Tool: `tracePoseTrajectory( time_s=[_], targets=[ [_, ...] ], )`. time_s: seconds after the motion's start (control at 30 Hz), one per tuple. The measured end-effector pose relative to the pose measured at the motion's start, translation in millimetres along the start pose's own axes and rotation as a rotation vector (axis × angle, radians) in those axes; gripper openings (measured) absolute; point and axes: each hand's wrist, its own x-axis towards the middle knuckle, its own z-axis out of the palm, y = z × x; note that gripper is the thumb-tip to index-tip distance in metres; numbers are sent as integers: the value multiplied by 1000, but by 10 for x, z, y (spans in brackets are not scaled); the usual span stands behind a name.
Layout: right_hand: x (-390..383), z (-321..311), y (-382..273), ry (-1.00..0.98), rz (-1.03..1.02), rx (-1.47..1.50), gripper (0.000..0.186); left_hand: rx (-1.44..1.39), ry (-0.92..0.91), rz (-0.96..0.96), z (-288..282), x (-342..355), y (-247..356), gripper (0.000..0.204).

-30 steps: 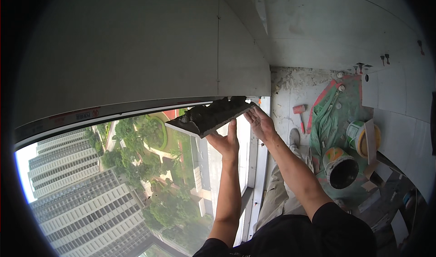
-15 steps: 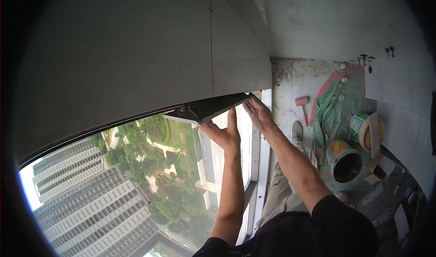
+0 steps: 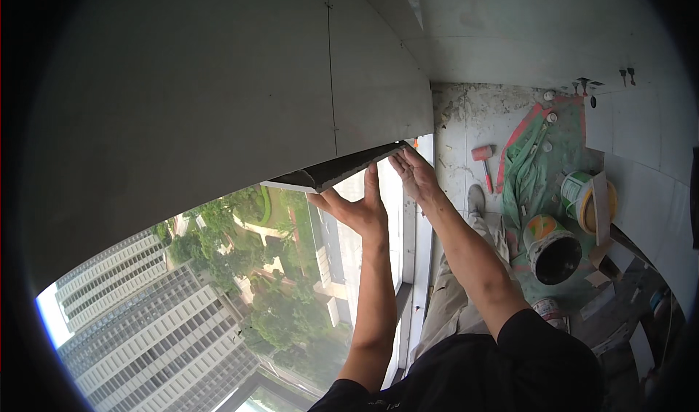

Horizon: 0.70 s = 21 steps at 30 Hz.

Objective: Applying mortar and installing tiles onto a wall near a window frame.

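Observation:
Both my hands hold up a narrow tile strip (image 3: pixel 353 167) against the lower edge of a large grey wall panel (image 3: pixel 218 106), beside the window. Dark mortar-like stuff coats the strip's visible face, and its left end shows a pale edge. My left hand (image 3: pixel 362 209) grips it near the middle, thumb upright on the edge; the other fingers are partly hidden behind it. At the strip's right end, my right hand (image 3: pixel 416 177) presses with its fingers close together against the edge. The strip slants, its right end touching or nearly touching the panel.
Outside the window (image 3: pixel 291 266) are trees and tall buildings far below. On the floor at right lie a red-headed mallet (image 3: pixel 482 154) and a green sheet (image 3: pixel 526 166). A dark-mouthed bucket (image 3: pixel 555 257), a green-and-white bucket (image 3: pixel 582 197) and tile offcuts (image 3: pixel 601 208) stand there too.
The strip has moved up closer to the panel, and the dark gap at its left end has narrowed. Both hands keep their hold. The whole view has shifted slightly.

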Motion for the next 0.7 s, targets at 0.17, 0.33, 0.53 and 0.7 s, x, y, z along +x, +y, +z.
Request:
tracePoseTrajectory(
  time_s=[0.17,0.33,0.53,0.7],
  targets=[
    [32,19,-6,126,18,-12,25,-48,51,77,109,1,-78,90],
    [62,27,-10,58,-33,-29,26,65,34,105,179,-19,-122,95],
    [89,17,10,66,-39,-52,31,127,-12,99,231,-58,-173,100],
    [83,42,-1,132,-23,-82,39,96,22,75,303,-96,-226,104]
  ],
)
